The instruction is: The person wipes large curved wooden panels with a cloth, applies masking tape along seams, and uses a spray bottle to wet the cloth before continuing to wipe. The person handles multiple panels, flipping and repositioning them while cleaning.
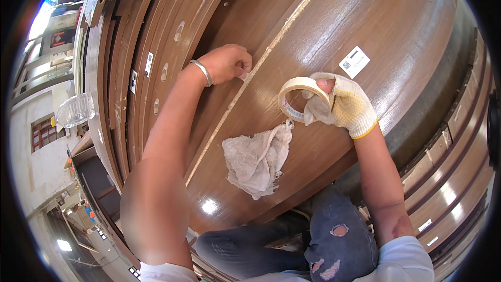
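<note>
Tape roll (282,100), pale and ring-shaped, is held over the panel (313,149), a broad, glossy brown board, between its raw edge (272,46) and its white label (354,62); the right hand (344,103) is closed around the side of the roll, in a white knit glove with a yellowish coating and a yellow-trimmed cuff, one bare digit showing at the rim; the left hand (228,63), bare, is at the panel's raw edge, its fingers curled in narrow; a small pale bit shows at the fingertips, and I cannot tell whether they grip it; a silvery bangle (202,72) circles that wrist.

Crumpled and greyish white, a cloth (255,159) lies on the panel, nearer the person than the roll; torn blue jeans (342,230) show at the panel's near end.

Left of the panel, beyond the raw edge, stand layered brown boards (171,52) with oval recesses along one of them; farther left of the panel is a clear plastic container (75,110); right of the panel, across a grey gap, lies another stack of brown boards (456,143).
</note>
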A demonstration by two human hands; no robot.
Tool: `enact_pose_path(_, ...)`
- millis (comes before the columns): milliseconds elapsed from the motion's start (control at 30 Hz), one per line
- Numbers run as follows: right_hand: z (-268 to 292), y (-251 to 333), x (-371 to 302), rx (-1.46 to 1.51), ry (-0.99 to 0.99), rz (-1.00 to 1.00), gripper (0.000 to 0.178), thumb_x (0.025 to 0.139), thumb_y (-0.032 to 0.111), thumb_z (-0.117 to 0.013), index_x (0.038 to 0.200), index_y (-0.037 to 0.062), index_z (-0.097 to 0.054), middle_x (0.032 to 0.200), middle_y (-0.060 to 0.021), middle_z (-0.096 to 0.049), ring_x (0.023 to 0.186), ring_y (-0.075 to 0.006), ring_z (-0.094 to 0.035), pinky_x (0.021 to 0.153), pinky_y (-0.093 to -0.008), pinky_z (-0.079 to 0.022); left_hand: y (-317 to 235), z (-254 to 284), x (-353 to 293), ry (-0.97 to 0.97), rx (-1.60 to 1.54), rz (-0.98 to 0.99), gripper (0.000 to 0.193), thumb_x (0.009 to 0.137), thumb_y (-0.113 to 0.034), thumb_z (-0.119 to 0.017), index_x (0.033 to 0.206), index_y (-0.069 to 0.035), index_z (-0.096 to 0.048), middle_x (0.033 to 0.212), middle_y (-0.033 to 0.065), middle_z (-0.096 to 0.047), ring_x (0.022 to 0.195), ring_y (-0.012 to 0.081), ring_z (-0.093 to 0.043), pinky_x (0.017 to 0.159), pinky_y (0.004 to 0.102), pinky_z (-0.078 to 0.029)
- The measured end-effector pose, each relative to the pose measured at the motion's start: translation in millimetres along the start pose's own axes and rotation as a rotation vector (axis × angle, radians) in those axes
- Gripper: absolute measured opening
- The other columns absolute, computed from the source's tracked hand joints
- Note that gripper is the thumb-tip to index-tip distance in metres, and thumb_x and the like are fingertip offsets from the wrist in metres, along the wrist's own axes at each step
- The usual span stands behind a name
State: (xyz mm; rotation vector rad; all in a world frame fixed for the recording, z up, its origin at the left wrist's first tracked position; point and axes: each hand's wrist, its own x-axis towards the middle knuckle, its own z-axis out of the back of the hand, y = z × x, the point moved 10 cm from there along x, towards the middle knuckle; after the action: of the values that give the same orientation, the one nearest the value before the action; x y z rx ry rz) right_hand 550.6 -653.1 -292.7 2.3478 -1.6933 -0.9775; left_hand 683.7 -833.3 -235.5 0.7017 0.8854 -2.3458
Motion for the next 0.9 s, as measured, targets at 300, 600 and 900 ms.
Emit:
enact_pose_path(300,-6,3,-4,-0.024,-0.045,-0.012,0.042,0.092,0.033,-0.072,0.105,-0.0069,-0.067,0.080,-0.0158,-0.067,0.059,-0.0280,-0.068,0.043,-0.0306,-0.045,-11,7,-5,-0.136,0.137,-0.062,0.007,0.079,0.003,-0.070,0.081,-0.005,-0.069,0.087,0.0071,-0.066,0.094,0.0276,-0.061,0.084,0.0384,-0.051)
enact_pose_path(600,-4,4,-7,-0.072,-0.100,-0.005,0.046,0.092,0.035,-0.073,0.109,-0.0077,-0.069,0.071,-0.0166,-0.066,0.054,-0.0261,-0.065,0.042,-0.0302,-0.043,-14,8,-9,-0.197,0.203,-0.080,0.007,0.078,0.001,-0.072,0.081,-0.005,-0.070,0.086,0.0071,-0.069,0.094,0.0281,-0.061,0.085,0.0393,-0.052)
enact_pose_path(900,-11,0,-7,-0.005,0.050,-0.085,0.039,0.093,0.027,-0.077,0.117,-0.0030,-0.072,0.100,-0.0094,-0.074,0.087,-0.0172,-0.071,0.071,-0.0309,-0.058,-9,6,-15,-0.259,0.138,-0.059,0.006,0.080,-0.001,-0.073,0.083,-0.004,-0.069,0.086,0.0092,-0.069,0.094,0.0295,-0.062,0.083,0.0412,-0.052)
